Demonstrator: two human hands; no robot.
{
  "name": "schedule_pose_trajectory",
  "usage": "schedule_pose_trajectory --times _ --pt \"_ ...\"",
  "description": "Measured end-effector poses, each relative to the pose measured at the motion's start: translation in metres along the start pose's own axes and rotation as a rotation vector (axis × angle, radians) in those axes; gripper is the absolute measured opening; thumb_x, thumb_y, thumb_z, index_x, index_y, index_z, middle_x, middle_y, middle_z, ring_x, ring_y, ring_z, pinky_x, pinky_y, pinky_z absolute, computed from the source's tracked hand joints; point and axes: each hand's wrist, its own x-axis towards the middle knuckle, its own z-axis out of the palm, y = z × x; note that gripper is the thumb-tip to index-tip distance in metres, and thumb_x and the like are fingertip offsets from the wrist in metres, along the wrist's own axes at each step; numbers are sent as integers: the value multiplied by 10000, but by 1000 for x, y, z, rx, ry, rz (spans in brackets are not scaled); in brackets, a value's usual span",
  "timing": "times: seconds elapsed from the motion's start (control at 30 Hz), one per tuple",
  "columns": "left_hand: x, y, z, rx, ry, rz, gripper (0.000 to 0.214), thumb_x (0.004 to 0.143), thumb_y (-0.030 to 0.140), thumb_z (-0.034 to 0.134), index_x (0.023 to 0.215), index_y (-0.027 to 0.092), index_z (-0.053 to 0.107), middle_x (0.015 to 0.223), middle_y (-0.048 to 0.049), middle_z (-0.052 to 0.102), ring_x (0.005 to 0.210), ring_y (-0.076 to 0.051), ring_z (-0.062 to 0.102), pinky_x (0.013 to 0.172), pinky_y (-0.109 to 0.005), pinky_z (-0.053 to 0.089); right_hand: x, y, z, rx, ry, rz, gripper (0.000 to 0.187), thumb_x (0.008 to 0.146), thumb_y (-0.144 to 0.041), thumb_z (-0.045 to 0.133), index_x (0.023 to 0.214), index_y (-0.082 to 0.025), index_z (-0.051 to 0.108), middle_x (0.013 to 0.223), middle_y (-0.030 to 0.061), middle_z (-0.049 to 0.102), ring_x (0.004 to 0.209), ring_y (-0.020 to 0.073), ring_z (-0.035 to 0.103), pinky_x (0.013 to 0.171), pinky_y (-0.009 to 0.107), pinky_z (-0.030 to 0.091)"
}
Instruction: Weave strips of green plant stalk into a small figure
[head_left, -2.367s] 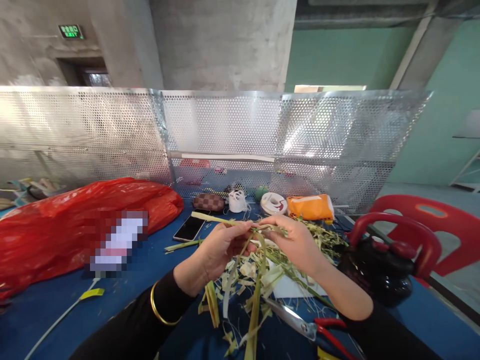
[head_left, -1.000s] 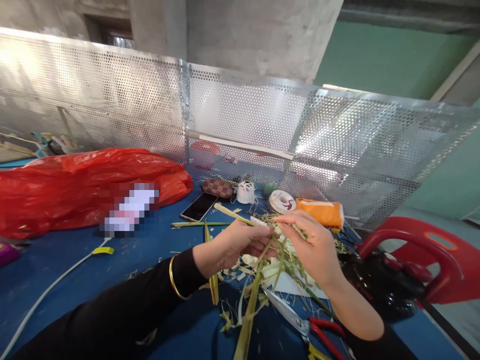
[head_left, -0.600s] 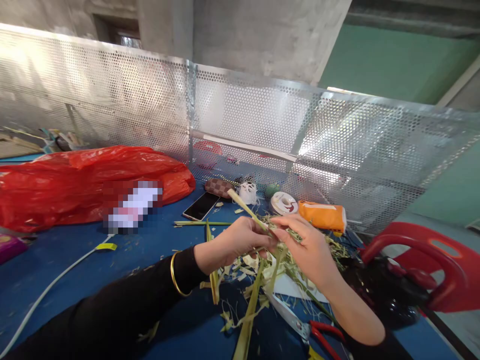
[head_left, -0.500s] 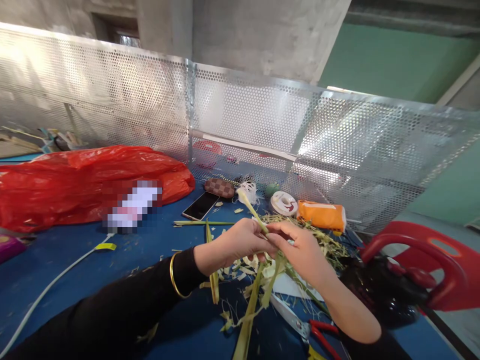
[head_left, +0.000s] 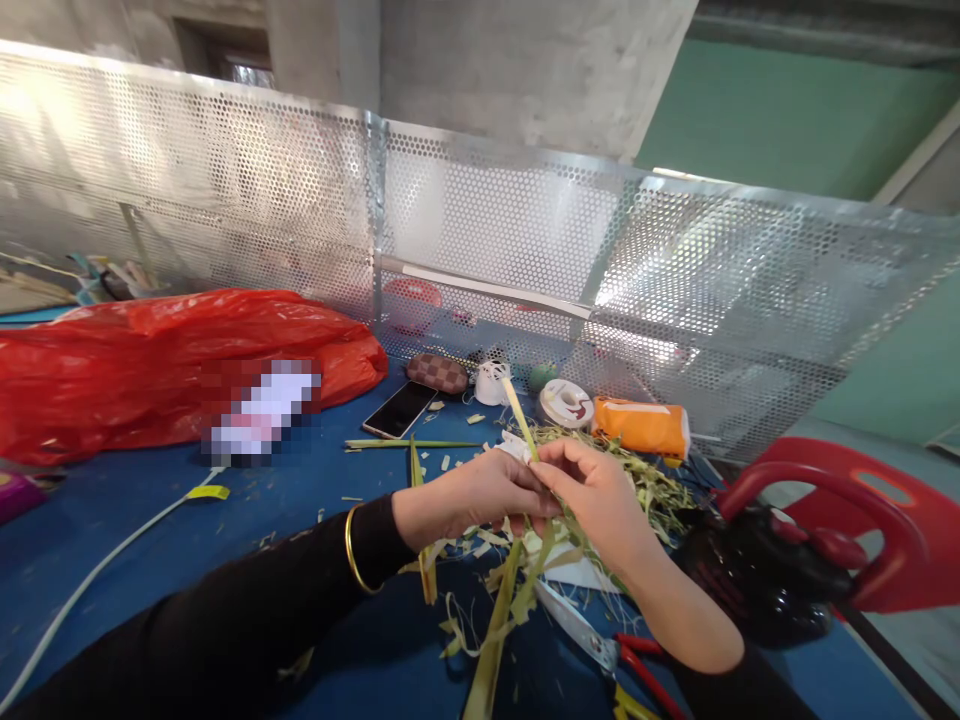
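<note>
My left hand (head_left: 471, 494) and my right hand (head_left: 596, 496) meet over the blue table (head_left: 187, 560), both pinched on a pale green leaf strip (head_left: 519, 410) that sticks up and away from my fingers. More long strips (head_left: 495, 630) hang from my hands down to the table. A gold bangle (head_left: 351, 548) sits on my left wrist over a black sleeve. Beneath my hands lies a heap of cut leaf scraps (head_left: 645, 480).
Red-handled scissors (head_left: 600, 648) lie near my right forearm. A black kettle with a red handle (head_left: 780, 560) stands at right. A red plastic bag (head_left: 150, 360), a phone (head_left: 402, 408), a tape roll (head_left: 564, 402) and an orange packet (head_left: 642, 426) lie before the perforated metal screen (head_left: 480, 250).
The free end of the strip has swung from lying flat and pointing left to standing nearly upright. My hands have closed together and sunk a little.
</note>
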Motion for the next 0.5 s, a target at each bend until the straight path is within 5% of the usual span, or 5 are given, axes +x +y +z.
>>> schedule_pose_trajectory --times 0.07,0.2,0.27,0.5 --pt "2 1 -3 128 112 91 173 740 320 653 702 165 719 609 -14 637 540 -120 531 530 -227 389 2 2 -2 59 41 12 152 803 -330 589 745 -189 587 643 -21 557 589 140 496 553 253 406" --pt "0 9 -7 446 714 399 175 811 303 592 832 182 717 799 -36 687 710 -147 556 632 -241 389 6 7 -7 160 228 6 180 787 -361 631 740 -192 593 623 -31 550 597 139 486 575 258 393" --pt "-4 13 -5 508 845 459 224 856 329 545 771 175 684 703 -11 642 630 -121 499 591 -232 353 8 9 -8 222 313 8 190 781 -374 649 749 -191 607 640 -23 580 603 143 504 593 269 407" --pt "-3 9 7 523 462 258 493 856 550 480 596 157 624 502 46 413 505 -93 335 487 -247 216 8 10 0 440 398 7 169 776 -346 688 762 -195 616 676 -16 620 649 150 556 652 288 472"
